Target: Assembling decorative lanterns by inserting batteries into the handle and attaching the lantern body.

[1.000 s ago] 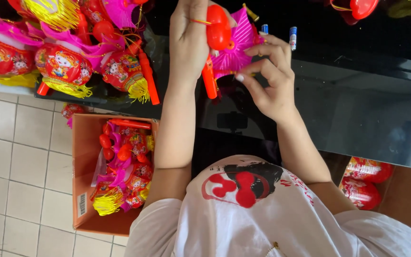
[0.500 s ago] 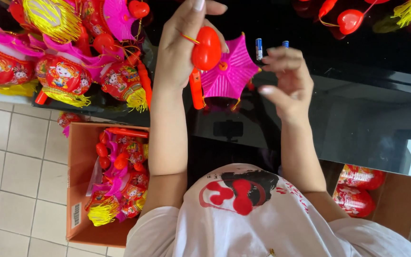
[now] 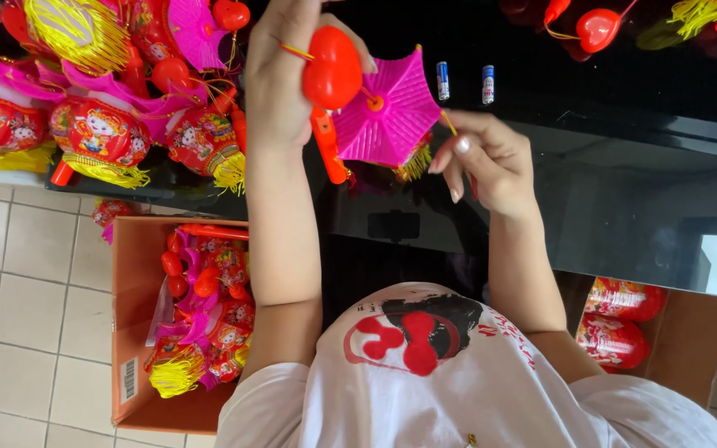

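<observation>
My left hand (image 3: 280,83) is raised over the black glossy table (image 3: 624,166) and grips a toy lantern by its red heart-shaped piece (image 3: 334,66) and orange handle (image 3: 325,149). The lantern's pink umbrella-shaped top (image 3: 392,112) faces me, with a yellow tassel under its lower edge. My right hand (image 3: 487,162) sits just right of the pink top, fingertips pinched on a thin yellow cord (image 3: 450,124) that comes off the lantern's rim.
Two small batteries (image 3: 442,80) (image 3: 487,83) lie on the table beyond the lantern. Several finished red and pink lanterns (image 3: 101,133) are piled at the upper left. A cardboard box (image 3: 130,332) of lanterns stands on the tiled floor at left, another box (image 3: 690,332) at right.
The lantern has turned so its pink top faces me. My right hand has left the lantern body and drawn back to the right, pinching the yellow cord.
</observation>
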